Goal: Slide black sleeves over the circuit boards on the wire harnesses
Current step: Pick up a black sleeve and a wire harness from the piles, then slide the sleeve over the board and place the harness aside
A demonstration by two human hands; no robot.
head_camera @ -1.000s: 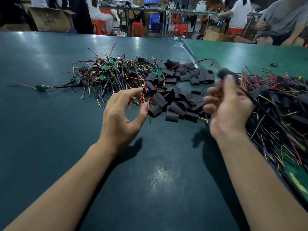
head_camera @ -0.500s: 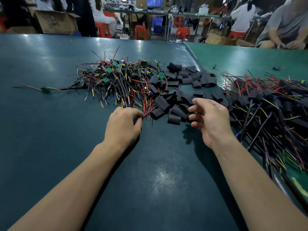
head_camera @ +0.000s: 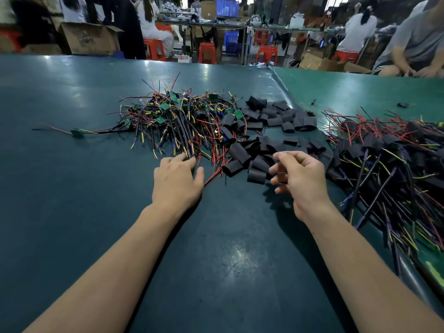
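Observation:
A tangle of wire harnesses [head_camera: 182,121] with small green circuit boards [head_camera: 164,106] lies at the table's middle. Right of it is a heap of loose black sleeves [head_camera: 240,152]. My left hand [head_camera: 177,179] rests at the tangle's near edge, fingers reaching onto the wire ends and thumb spread to the right. My right hand [head_camera: 300,179] hovers just right of the nearest sleeves [head_camera: 257,176], fingers loosely curled, with nothing plainly held. On the right lies a pile of harnesses with sleeves on them [head_camera: 384,152].
One stray harness with a green board [head_camera: 77,132] lies apart at the left. The dark green table mat [head_camera: 96,200] has a raised seam [head_camera: 283,87] at the back right. A seated person [head_camera: 413,44] works at the far right corner. Boxes and red stools stand behind.
My right hand dropped a sleeved harness on the right pile and came back to the loose sleeves. My left hand lowered onto the wire ends of the tangle.

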